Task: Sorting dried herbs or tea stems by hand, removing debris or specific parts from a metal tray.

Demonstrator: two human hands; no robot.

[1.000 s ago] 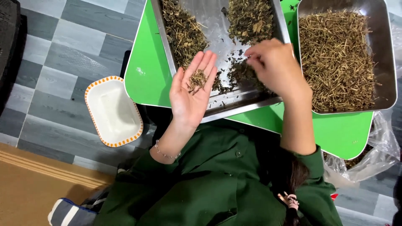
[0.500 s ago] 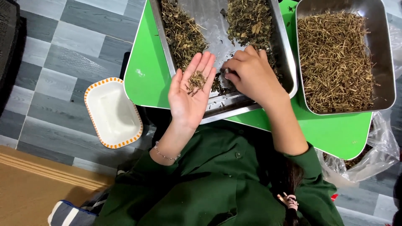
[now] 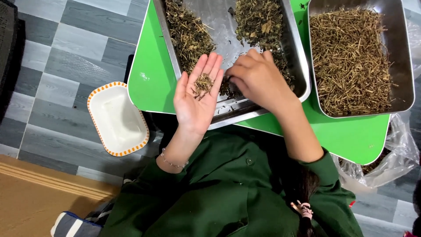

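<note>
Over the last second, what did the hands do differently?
The right hand dropped from the tray's middle down to the dried herbs at its near edge, fingers bent into them. The left hand stayed open, palm up, holding a small pile of stems. Trays and white dish unmoved.

The left hand (image 3: 196, 98) is held palm up, flat and open, its fingers (image 3: 210, 69) straight, close together and pointing away from the body, the thumb lying out to the side. Its bare forearm runs back toward the chest, with a thin silver bracelet (image 3: 173, 162) at the wrist, just ahead of the cuff of the dark green long sleeve (image 3: 153, 180). The right hand (image 3: 258, 79) is turned palm down, knuckles up, its fingers (image 3: 239, 72) curled and bunched toward the left hand, fingertips hidden underneath. Its wrist bends slightly, and the bare forearm slants back to a green sleeve pushed up near the elbow.
</note>
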